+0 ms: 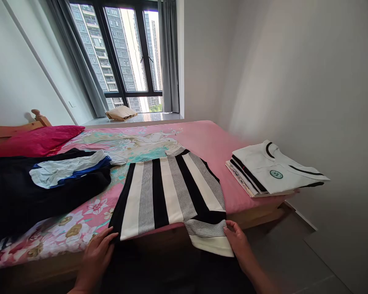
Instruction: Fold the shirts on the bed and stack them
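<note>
A striped shirt (162, 192) in black, cream and fine grey lines lies flat along the bed's near edge, its pale collar toward the back right. One short sleeve (210, 237) hangs over the edge at the near right. The thumb and fingers of my right hand (241, 247) pinch the outer side of that sleeve. At the shirt's near left corner, my left hand (98, 251) has its fingers closed on the black border; its thumb is mostly hidden.
Folded clothes (257, 169), topped by a white shirt with a green badge, are stacked at the bed's right corner. Left lie black clothing (88, 200) and a white and blue garment (69, 168). A red pillow (39, 139) is behind them. A beige bundle (121, 112) rests on the windowsill.
</note>
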The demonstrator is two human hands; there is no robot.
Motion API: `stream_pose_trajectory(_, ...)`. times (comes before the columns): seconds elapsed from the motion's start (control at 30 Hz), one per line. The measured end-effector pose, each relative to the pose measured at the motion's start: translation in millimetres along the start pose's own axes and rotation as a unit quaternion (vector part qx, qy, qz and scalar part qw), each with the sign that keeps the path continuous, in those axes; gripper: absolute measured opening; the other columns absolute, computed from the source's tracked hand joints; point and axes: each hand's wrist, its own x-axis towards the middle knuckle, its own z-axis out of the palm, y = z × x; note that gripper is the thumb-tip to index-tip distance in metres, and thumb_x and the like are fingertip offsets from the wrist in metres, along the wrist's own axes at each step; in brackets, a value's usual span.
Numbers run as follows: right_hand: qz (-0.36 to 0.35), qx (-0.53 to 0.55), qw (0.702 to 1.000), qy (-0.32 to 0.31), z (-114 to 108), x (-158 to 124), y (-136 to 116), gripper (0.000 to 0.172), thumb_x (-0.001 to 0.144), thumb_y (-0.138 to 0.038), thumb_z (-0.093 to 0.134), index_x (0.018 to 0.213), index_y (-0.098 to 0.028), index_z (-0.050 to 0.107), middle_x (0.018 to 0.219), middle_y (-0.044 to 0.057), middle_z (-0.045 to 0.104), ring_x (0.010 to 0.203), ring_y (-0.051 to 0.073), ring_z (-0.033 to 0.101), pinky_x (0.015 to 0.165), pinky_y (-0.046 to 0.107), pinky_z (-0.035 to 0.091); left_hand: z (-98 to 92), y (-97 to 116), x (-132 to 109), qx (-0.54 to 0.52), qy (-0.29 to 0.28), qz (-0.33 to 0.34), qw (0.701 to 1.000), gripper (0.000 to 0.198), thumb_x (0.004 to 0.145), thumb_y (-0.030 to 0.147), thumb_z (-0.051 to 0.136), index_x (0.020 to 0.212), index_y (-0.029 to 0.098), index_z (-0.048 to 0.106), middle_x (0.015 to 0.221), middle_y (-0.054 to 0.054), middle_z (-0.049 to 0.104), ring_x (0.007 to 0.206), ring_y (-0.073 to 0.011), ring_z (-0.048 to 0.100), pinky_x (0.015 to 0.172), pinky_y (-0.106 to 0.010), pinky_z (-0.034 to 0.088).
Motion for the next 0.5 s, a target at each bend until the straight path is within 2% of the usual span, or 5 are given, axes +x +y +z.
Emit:
stream_pose_trajectory(0.1,0.001,0.054,0.998,-0.027,0,0,-22,0.07,0.069,-0.051,0.062,0.13,-0.023,0.041,0.061,-0.002,0.06,0.057,0.018,0.057,0.055,0.029,0.044,-4.1,-2,4,-0.043,0.002,0.017,0.999,0.029,0.08,0.035,0.045,0.101,0.025,0.062,0.124,-0.006,0.056,0.117,-0.0226,0.05,0.106,-0.038,0.035)
stream_pose_trajectory(0.17,-0.011,0.055,0.997,-0.049,0,3,-42,0.06,0.07,-0.048,0.063,0.122,-0.021,0.05,0.062,-0.002,0.059,0.054,0.015,0.053,0.052,0.026,0.041,-6.2,-3,9,-0.07,0.004,0.014,0.997,0.027,0.079,0.036,0.047,0.098,0.027,0.063,0.123,-0.005,0.057,0.116,-0.0229,0.051,0.106,-0.037,0.037)
stream_pose_trajectory(0.27,-0.034,0.019,0.997,-0.071,3,18,-77,0.042,0.07,-0.047,0.064,0.099,-0.016,0.063,0.06,-0.002,0.055,0.051,0.011,0.047,0.048,0.023,0.036,-9.6,-7,24,-0.114,-0.009,-0.017,0.993,0.023,0.075,0.04,0.051,0.089,0.029,0.066,0.118,-0.002,0.061,0.114,-0.0241,0.053,0.102,-0.038,0.04)
stream_pose_trajectory(0.37,-0.062,-0.023,0.994,-0.091,18,52,-118,0.039,0.071,-0.046,0.063,0.095,-0.015,0.064,0.061,-0.002,0.056,0.052,0.01,0.047,0.049,0.022,0.037,-13.4,-14,54,-0.175,-0.026,-0.079,0.981,0.025,0.069,0.044,0.053,0.085,0.03,0.067,0.112,0.0,0.066,0.11,-0.0255,0.056,0.095,-0.038,0.046)
stream_pose_trajectory(0.5,-0.111,-0.059,0.986,-0.105,55,120,-171,0.035,0.072,-0.043,0.061,0.094,-0.015,0.063,0.067,-0.001,0.057,0.053,0.009,0.048,0.046,0.02,0.039,-12.7,-24,114,-0.182,-0.079,-0.228,0.953,0.042,0.06,0.053,0.056,0.091,0.026,0.067,0.094,-0.001,0.072,0.084,-0.0266,0.065,0.069,-0.034,0.052)
